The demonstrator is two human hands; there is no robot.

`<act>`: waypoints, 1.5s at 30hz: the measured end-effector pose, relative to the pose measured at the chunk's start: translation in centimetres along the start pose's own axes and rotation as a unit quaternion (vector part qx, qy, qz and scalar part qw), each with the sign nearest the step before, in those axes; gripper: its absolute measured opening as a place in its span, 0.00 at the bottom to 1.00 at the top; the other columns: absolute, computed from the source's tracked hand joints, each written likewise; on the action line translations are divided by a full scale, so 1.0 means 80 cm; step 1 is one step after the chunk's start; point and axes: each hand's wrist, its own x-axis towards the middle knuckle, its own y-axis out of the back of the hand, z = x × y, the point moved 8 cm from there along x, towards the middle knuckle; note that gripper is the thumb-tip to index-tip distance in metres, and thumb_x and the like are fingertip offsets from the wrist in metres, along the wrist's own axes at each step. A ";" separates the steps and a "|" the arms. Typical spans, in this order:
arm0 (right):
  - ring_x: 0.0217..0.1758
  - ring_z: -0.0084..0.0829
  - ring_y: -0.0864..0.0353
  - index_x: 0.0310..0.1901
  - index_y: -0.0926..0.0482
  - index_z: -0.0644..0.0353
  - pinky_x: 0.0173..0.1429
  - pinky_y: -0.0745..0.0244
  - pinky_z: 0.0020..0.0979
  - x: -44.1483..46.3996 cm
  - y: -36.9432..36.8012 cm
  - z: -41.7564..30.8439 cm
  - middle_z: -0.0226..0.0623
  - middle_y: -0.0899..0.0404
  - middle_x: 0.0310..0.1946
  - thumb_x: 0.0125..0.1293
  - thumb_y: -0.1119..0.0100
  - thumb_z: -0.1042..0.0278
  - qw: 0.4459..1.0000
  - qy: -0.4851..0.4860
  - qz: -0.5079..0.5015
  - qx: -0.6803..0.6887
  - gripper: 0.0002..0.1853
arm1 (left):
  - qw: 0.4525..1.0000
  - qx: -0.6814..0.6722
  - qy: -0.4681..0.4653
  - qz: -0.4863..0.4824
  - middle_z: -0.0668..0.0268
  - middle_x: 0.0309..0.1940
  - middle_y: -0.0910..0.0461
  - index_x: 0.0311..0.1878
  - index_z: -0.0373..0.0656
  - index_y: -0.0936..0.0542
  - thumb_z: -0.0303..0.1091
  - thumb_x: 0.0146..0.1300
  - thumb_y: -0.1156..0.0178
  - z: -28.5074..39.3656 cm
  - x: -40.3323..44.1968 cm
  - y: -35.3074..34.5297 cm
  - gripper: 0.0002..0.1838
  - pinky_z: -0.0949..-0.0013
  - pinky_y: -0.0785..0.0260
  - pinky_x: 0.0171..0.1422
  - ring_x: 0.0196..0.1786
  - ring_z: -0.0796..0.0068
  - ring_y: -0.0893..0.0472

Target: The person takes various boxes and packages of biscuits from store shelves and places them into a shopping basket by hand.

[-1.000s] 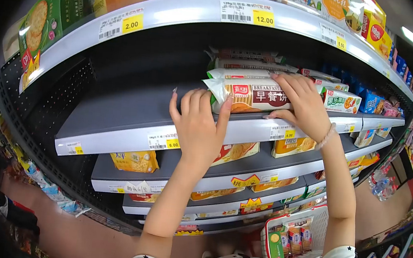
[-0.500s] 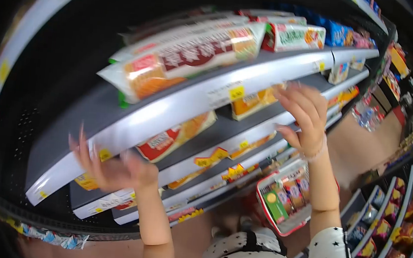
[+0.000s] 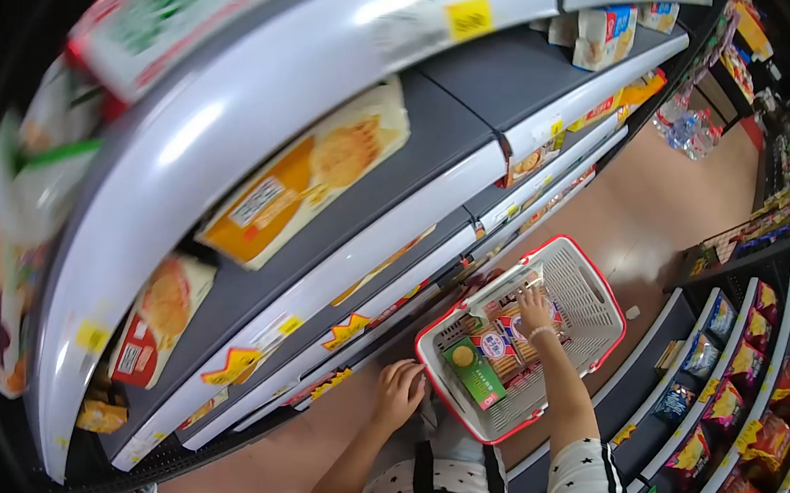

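Observation:
My right hand (image 3: pixel 535 313) reaches into a grey-white shopping basket (image 3: pixel 609 312) with a red rim, fingers extended over the packaged biscuits inside. Beneath and beside it lie packs of biscuits with blue-and-red labels (image 3: pixel 496 347). At the near left end of the basket sits a green box (image 3: pixel 475 372). Just left of the basket's rim is my left hand (image 3: pixel 398 395), fingers loosely bent and apart, holding nothing visible. Whether its fingertips touch the rim I cannot tell.
Store shelves (image 3: pixel 336 269) rise along the left, with an orange-and-white food pack (image 3: pixel 311 177) and a red-and-white pack (image 3: pixel 160 319). Low racks of bagged snacks (image 3: pixel 761 443) stand at the right. Plastic-wrapped bottles (image 3: pixel 687 128) sit on the aisle floor (image 3: pixel 641 213) farther off.
Both hands have come down from in front of the shelf. My right hand is now inside the basket and my left beside it. The view has shifted, showing more of the basket.

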 end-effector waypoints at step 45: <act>0.60 0.47 0.31 0.62 0.33 0.63 0.65 0.38 0.43 -0.208 0.871 -0.450 0.43 0.30 0.60 0.51 0.35 0.58 0.656 0.412 0.633 0.009 0.36 | 0.722 0.386 -0.190 0.542 0.54 0.48 0.26 0.50 0.32 0.28 0.57 0.56 0.37 0.238 0.035 0.649 0.34 0.45 0.50 0.67 0.56 0.58 0.28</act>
